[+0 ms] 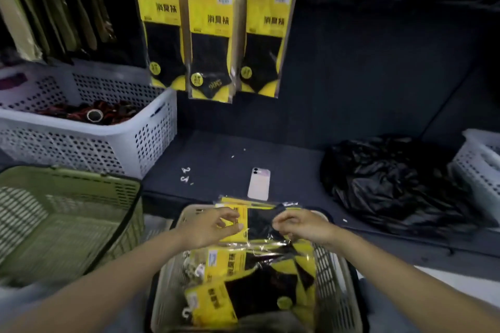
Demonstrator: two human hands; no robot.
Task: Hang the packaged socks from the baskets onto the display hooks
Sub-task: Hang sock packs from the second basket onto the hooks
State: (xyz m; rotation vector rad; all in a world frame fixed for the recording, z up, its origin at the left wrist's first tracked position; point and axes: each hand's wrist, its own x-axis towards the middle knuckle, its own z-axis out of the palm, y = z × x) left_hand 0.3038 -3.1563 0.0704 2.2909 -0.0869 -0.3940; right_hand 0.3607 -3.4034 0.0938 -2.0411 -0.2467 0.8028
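Dark padded panelling (365,76) backs a dark ledge (216,159) that runs left to right across the far side. Open room lies in the middle of that ledge and up the bare panel to the right of three hanging sock packs (211,40), which dangle side by side from hooks at the top, their lower ends clear of the ledge. On the left, a white perforated basket (89,140) blocks the ledge; on the right, a crumpled black plastic bag (397,184) fills it, with a second white basket (479,167) just beyond at the frame's edge. Between them a pale phone (259,184) lies flat near the ledge's near edge, and a few loose white hooks (186,174) lie to its left.

Nearer me, a green basket (67,224) sits at the left, and a beige basket (339,276) sits straight below my arms, holding more yellow-and-black packs (243,286) lying flat and overlapped.

I hold one sock pack (258,220) level above the far rim of the beige basket. My left hand (213,227) pinches its yellow card end between thumb and fingertips. My right hand (300,227) has its fingers curled at the dark end of the pack, gripping the wrapper.
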